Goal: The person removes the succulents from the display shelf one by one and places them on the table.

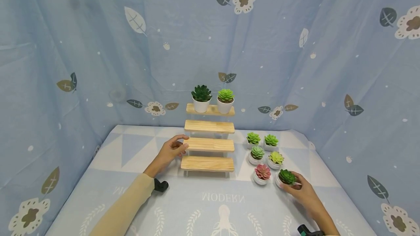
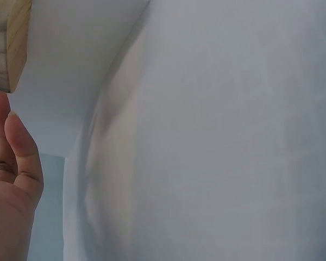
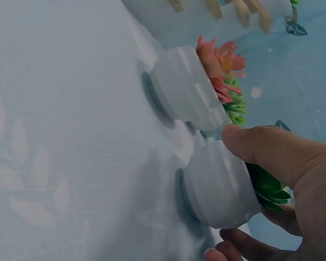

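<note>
My right hand (image 1: 303,190) grips a white pot with a dark green succulent (image 1: 287,177) at the front right of the group. In the right wrist view the thumb lies at the rim of this round white pot (image 3: 220,185), with fingers on its far side; the pot seems to stand on the table. Beside it stands a pink succulent (image 1: 263,172) in a white pot. My left hand (image 1: 171,150) touches the left end of the four-tier wooden stand (image 1: 208,144), around the second step from the bottom. In the left wrist view its fingertips meet a wooden board's end (image 2: 11,49).
On the top step stand a dark green succulent (image 1: 201,94) and a light green one (image 1: 225,101). Several more potted succulents, including a yellow-green one (image 1: 275,158), stand right of the stand. A patterned blue curtain (image 1: 183,46) surrounds the cloth-covered table (image 1: 183,207).
</note>
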The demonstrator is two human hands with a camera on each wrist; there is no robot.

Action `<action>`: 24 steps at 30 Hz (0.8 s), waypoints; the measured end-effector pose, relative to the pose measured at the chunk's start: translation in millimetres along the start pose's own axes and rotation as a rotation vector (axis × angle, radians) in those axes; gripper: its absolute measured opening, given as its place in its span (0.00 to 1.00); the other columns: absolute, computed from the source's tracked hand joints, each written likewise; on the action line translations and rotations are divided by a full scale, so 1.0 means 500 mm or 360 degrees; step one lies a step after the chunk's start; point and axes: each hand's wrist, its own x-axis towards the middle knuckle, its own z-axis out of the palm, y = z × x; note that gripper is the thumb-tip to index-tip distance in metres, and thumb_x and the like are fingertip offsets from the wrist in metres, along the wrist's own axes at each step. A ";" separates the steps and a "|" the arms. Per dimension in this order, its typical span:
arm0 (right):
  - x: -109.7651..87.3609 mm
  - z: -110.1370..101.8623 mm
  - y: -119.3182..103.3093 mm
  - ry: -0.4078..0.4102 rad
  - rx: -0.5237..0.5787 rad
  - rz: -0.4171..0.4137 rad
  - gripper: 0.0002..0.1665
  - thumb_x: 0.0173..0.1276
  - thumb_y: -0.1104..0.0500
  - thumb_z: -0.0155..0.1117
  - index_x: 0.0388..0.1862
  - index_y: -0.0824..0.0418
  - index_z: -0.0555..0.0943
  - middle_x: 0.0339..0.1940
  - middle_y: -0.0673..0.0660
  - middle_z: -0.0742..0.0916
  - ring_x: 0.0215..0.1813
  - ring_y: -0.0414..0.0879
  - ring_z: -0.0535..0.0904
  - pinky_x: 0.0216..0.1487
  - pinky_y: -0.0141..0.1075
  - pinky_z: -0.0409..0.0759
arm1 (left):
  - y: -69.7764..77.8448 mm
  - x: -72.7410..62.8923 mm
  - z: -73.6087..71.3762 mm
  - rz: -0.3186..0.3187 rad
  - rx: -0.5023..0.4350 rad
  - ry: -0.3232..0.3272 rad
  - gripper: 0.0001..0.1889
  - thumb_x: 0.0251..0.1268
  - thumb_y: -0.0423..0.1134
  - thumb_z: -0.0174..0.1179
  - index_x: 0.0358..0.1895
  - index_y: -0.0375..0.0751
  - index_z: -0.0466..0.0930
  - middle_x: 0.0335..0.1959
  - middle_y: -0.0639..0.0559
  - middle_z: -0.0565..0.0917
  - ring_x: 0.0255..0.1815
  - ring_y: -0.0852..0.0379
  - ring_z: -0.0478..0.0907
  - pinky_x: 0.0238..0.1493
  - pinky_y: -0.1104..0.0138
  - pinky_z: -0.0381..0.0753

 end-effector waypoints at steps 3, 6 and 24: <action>-0.006 -0.016 -0.011 -0.0036 -0.0031 -0.0045 0.60 0.63 0.36 0.75 0.82 0.60 0.56 0.74 0.73 0.66 0.64 0.62 0.71 0.48 0.44 0.79 | 0.002 -0.001 0.000 -0.0002 -0.0001 0.0001 0.25 0.75 0.49 0.64 0.70 0.48 0.74 0.48 0.37 0.82 0.46 0.37 0.82 0.49 0.41 0.80; -0.013 -0.032 -0.027 -0.0029 -0.0035 -0.0097 0.59 0.66 0.37 0.74 0.83 0.58 0.55 0.75 0.73 0.66 0.67 0.65 0.67 0.51 0.50 0.78 | 0.004 -0.001 0.000 -0.0007 -0.0002 0.0002 0.25 0.75 0.49 0.64 0.70 0.48 0.74 0.48 0.36 0.82 0.46 0.35 0.81 0.50 0.41 0.80; 0.002 -0.052 -0.170 0.0207 0.0003 -0.0586 0.47 0.73 0.37 0.66 0.81 0.58 0.62 0.72 0.67 0.73 0.68 0.62 0.65 0.63 0.57 0.67 | 0.003 -0.002 0.001 0.0020 0.0014 0.0003 0.23 0.75 0.49 0.64 0.69 0.50 0.75 0.48 0.36 0.82 0.47 0.34 0.81 0.49 0.42 0.80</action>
